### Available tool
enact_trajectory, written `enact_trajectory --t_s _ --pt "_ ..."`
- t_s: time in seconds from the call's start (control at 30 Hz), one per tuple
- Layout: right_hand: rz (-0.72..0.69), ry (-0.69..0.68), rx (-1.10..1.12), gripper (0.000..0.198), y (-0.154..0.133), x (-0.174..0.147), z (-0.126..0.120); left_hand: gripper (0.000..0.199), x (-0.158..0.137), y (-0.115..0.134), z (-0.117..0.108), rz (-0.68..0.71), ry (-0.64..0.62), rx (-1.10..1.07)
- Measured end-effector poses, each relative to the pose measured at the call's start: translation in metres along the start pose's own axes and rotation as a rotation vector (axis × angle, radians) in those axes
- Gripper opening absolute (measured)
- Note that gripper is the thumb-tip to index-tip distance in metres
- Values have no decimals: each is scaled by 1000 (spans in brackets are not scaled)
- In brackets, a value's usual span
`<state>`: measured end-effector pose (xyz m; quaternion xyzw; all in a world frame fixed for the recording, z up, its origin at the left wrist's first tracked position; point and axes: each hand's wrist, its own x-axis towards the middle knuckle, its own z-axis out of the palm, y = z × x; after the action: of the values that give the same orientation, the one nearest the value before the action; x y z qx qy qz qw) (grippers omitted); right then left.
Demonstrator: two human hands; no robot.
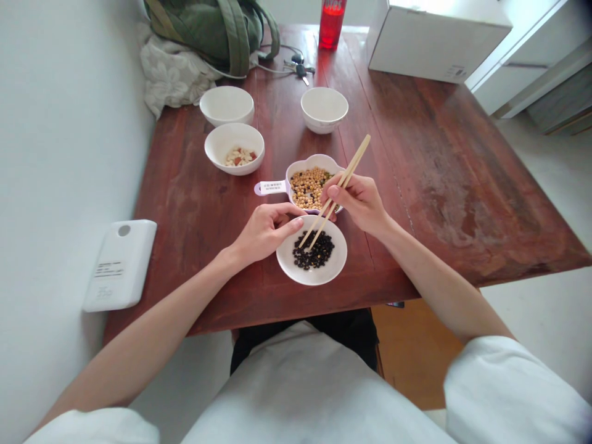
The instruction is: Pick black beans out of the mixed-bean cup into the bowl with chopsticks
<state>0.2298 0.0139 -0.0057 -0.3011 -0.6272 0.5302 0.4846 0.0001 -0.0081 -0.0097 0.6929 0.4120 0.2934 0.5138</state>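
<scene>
A pair of wooden chopsticks (355, 159) is gripped in my right hand (358, 200). Their tips reach into the black beans (319, 254) in a white bowl (340, 262) near the table's front edge. My left hand (268, 231) grips that bowl's far left rim, the thumb lying over it and the fingers along its far side. Just beyond the bowl is a flower-shaped dish (292, 166) with a purple edge and a labelled handle. Yellow beans (309, 182) with some dark and green ones fill it, partly hidden by my right hand.
A white bowl (210, 151) with pale and reddish pieces stands left, by another bowl (226, 102). A third bowl (324, 111) sits farther back. Behind are a green bag (198, 31), keys (301, 69), a red bottle (330, 28) and a white box (430, 43). A white device (120, 265) lies left.
</scene>
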Motion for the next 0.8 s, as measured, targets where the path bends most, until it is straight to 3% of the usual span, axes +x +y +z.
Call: enact_trajectory --t_s 0.5,0.8 --pt "75 -25 53 27 -5 1 2 30 1 1 1 -29 1 -48" --pt "17 -191 -43 17 -8 -1 -2 30 1 2 1 -32 3 -58"
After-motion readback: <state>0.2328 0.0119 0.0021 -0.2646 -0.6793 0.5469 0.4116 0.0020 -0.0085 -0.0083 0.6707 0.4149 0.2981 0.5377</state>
